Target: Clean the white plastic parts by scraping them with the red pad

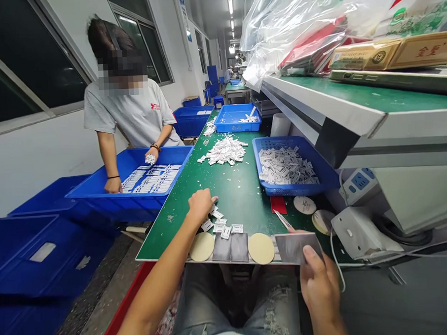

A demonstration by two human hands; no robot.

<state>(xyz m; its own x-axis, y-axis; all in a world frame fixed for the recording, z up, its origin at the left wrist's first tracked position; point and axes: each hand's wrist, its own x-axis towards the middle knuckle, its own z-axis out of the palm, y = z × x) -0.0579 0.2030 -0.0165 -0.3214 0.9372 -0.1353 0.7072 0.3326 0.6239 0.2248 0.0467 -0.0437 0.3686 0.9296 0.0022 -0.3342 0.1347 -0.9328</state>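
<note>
My left hand (202, 206) rests on the green tabletop (183, 194) beside a few small white plastic pieces (219, 222); its fingers are curled, and what they hold, if anything, is hidden. My right hand (319, 277) grips a grey rectangular plate (298, 247) at the table's front edge, thumb on top. Between the hands, along that edge, lie a round cream disc (202, 246), two dark grey rectangles (231, 247) and a second cream disc (261, 248). White-and-red tweezers (283, 220) point away from the right hand, near a red square (278, 204).
A heap of white pieces (227, 150) lies mid-table. A blue basket (261, 185) of pieces stands right, a blue tray (238, 129) behind. At left, a person (132, 112) works over a blue bin (154, 197). A shelf (365, 104) overhangs the right side.
</note>
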